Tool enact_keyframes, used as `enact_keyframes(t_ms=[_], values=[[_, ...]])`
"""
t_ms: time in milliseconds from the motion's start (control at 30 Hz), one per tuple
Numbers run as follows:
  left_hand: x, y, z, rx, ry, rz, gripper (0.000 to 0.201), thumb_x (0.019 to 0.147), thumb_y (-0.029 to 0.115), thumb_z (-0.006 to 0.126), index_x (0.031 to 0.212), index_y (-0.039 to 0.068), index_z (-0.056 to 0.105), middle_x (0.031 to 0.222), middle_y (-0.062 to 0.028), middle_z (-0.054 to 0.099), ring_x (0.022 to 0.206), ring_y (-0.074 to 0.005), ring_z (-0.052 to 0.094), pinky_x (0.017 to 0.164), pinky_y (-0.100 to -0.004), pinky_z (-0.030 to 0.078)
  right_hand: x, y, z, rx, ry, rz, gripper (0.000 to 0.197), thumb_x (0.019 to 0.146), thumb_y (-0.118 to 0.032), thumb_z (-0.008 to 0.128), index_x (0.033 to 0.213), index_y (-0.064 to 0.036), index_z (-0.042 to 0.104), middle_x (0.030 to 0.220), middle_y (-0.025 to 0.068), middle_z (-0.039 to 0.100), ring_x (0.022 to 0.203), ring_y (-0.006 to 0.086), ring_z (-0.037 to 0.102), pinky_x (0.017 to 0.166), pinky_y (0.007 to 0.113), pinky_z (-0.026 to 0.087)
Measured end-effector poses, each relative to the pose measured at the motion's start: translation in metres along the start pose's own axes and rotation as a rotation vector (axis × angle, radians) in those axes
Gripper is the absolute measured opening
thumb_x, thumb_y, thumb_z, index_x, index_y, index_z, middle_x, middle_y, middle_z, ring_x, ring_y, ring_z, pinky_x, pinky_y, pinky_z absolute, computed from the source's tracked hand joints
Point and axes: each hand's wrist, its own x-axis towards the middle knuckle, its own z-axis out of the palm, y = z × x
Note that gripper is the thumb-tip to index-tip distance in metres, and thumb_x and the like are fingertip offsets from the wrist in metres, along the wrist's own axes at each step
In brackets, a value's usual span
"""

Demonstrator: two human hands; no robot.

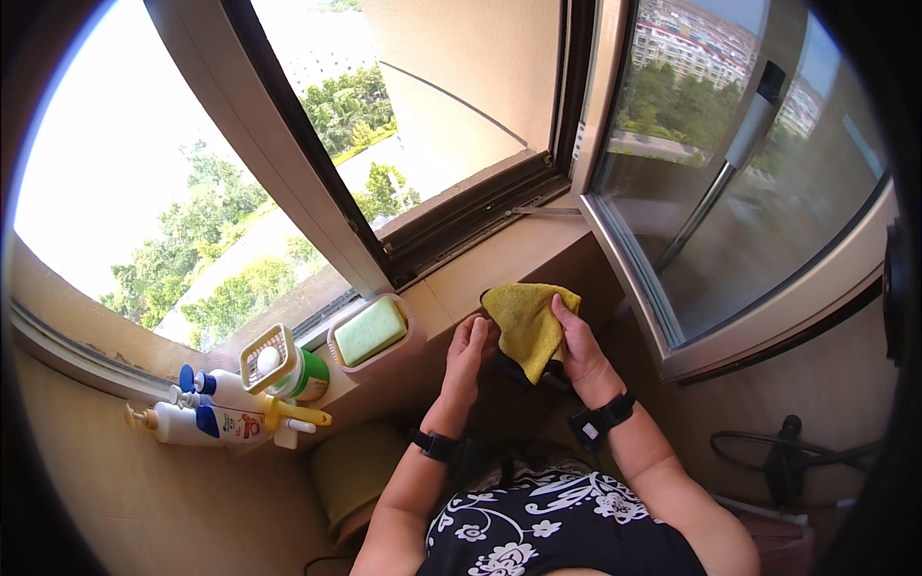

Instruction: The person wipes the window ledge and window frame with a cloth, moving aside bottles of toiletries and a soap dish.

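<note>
From my remote post I record one wearer in a black top with white floral print (567,523). Two bare forearms reach forward, converging before the chest with elbows bent. Each wrist carries one strap, two in all: a black left strap (434,444) and a black right strap (607,417).

The hands are slightly apart. I find the right hand (582,350) clamped on one yellow, soft fabric cloth (528,331), thumb laid over its face. The left hand (466,353) stands upright at the cloth's dark-edged left side; I cannot tell whether it grips. The cloth hangs in the air between them, short of the beige windowsill (523,245).

At left I count one pale pink oblong tray (415,344) containing one light green, block-shaped sponge (372,332). Beside it, one beige lattice basket (287,350) sits atop one green-and-white canister (310,376) and holds one white rounded object (269,360). Adjacent white plastic bottles (187,424) overlap; I cannot certify their number.

Beyond, one metal-framed window sash (759,331) stands swung inward at right. Green trees (226,206) show outside.
</note>
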Motion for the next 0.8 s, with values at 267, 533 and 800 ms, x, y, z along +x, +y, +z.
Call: enact_keyframes(t_ms=[267,533,800], values=[[0.0,-0.007,0.009,-0.006,-0.243,-0.084,0.029,0.097,0.02,0.063,0.117,-0.002,0.064,0.105,-0.0054,0.07,0.088,-0.0103,0.065,0.081,-0.0253,0.051,-0.048,-0.003,-0.029,0.034,0.065,0.009,0.049,0.104,-0.038,0.047,0.134,-0.0008,0.051,0.132,0.0152,0.059,0.121,0.0276,0.059,0.105,0.041,0.047],[-0.005,-0.012,0.008,0.562,-0.071,0.034,0.025,0.091,0.007,0.063,0.115,0.0,0.063,0.1,-0.003,0.069,0.089,-0.0096,0.063,0.076,-0.0262,0.052,-0.091,-0.006,-0.054,0.084,0.153,-0.017,0.049,0.102,-0.039,0.05,0.134,-0.0018,0.052,0.132,0.0146,0.06,0.121,0.0275,0.059,0.103,0.042,0.048],[-0.04,-0.005,0.102,0.547,-0.502,0.332,0.012,0.096,0.01,0.063,0.1,0.001,0.069,0.083,-0.0053,0.066,0.07,-0.0112,0.062,0.067,-0.0251,0.052,-0.168,0.005,-0.109,0.032,0.328,-0.063,0.033,0.092,-0.014,0.068,0.122,-0.0039,0.061,0.118,0.0111,0.067,0.11,0.0242,0.065,0.098,0.04,0.052]])
